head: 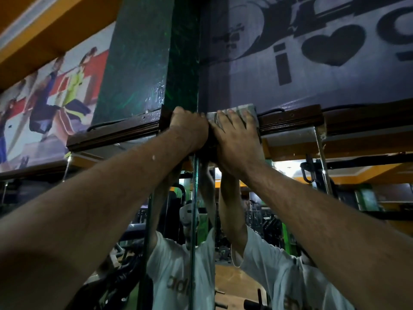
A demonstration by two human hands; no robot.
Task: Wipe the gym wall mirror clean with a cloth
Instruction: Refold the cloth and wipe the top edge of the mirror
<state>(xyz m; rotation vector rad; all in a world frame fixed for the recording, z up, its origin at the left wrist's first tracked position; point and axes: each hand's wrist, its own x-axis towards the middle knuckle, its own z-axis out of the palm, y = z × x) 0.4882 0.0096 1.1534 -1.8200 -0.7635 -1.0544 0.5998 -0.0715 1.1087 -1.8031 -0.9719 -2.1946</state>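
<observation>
The wall mirror [348,211] fills the lower view in panels that meet at a corner, under a dark wooden frame [290,118]. Both my arms reach up to that frame. A grey cloth [251,110] lies on the frame at the corner. My right hand [234,135] presses it flat, fingers straight and spread over it. Just left of it, my left hand [188,128] curls its fingers over the frame's top edge, touching the right hand. The glass reflects my raised arms and a white T-shirt.
A green pillar [138,59] rises above the corner. A grey banner with a heart [330,44] hangs at upper right, a colourful poster [51,92] at left. Gym machines [312,175] show in the reflection.
</observation>
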